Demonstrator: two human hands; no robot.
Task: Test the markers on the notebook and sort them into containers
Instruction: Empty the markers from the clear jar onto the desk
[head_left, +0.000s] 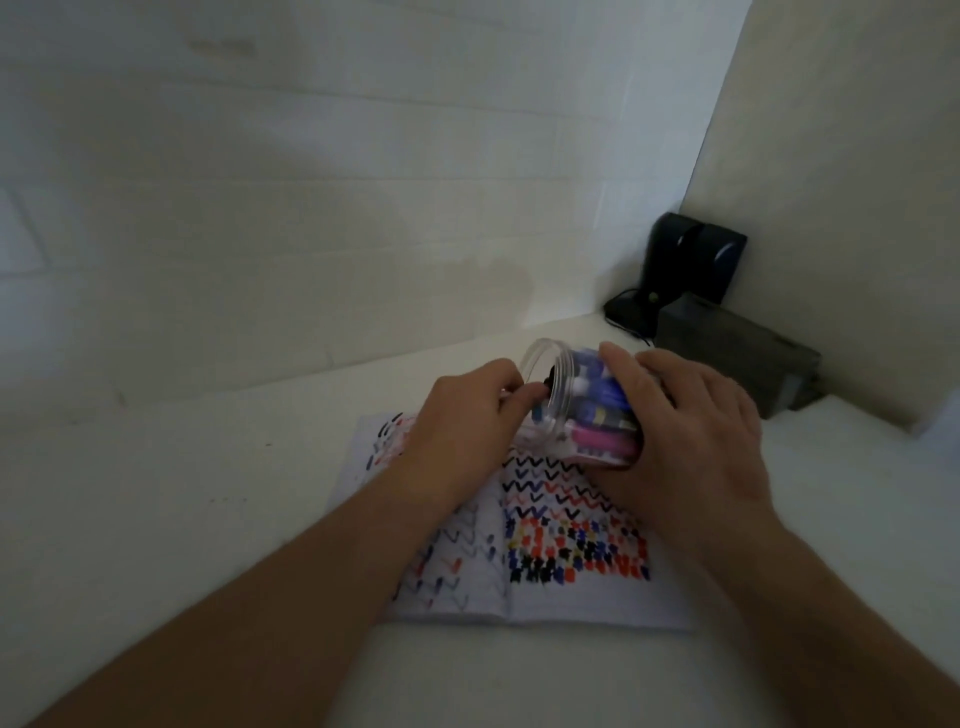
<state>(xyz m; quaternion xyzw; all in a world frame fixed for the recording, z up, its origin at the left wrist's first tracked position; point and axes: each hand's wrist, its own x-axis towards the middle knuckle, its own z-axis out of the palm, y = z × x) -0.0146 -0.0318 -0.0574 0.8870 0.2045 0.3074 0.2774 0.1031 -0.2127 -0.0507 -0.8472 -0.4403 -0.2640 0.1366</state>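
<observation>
We tip a clear jar (571, 405) of markers (602, 441) over the open notebook (571, 519) on the desk (182, 519), right hand (691, 431) gripping it; at nine o'clock, left hand (467, 431) fingers pinch at its mouth.

The jar (574, 402) is lying tipped over the notebook (524, 540), mouth facing nine o'clock. The markers (602, 415) are sitting inside it. The speakers (691, 270) are standing at two o'clock.

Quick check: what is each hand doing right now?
Left hand: fingers at the tilted jar's mouth, pinching something dark; cannot tell what.
Right hand: grip closed around the clear jar.
</observation>
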